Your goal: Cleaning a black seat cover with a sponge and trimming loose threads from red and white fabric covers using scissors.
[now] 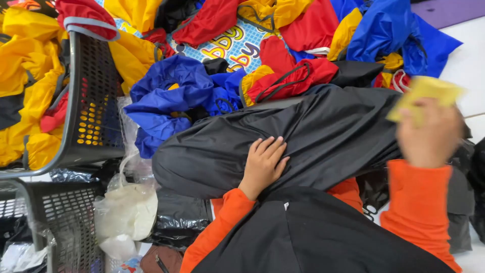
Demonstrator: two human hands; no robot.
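Your left hand (263, 164) lay palm down, its fingers (270, 147) stretched out and close together, pressed flat on the black fabric bundle (323, 134) without gripping it. That bundle was long and stuffed, lying across the middle of the view, in front of your lap and touching the black cloth (313, 237) spread over your knees. Your right hand (429, 134) was raised to the right, blurred; its fingers were curled together around a small yellow piece (427, 93), which stood up above the knuckles. What kind of piece it was, the blur hid. Both of your arms wore orange sleeves (417, 202).

Just beyond the bundle sat a blue garment (172, 96), crumpled, touching the bundle's far left end. Beside it, to the right, lay a red garment with black cord (290, 76). More red, yellow and blue garments were heaped behind these, over a patterned mat (237, 45).

At the left stood a dark grey plastic basket (96, 96), filled with yellow garments (28, 81). Near its lower edge lay a clear plastic bag (126, 207), and a second basket (65, 222) stood below that.
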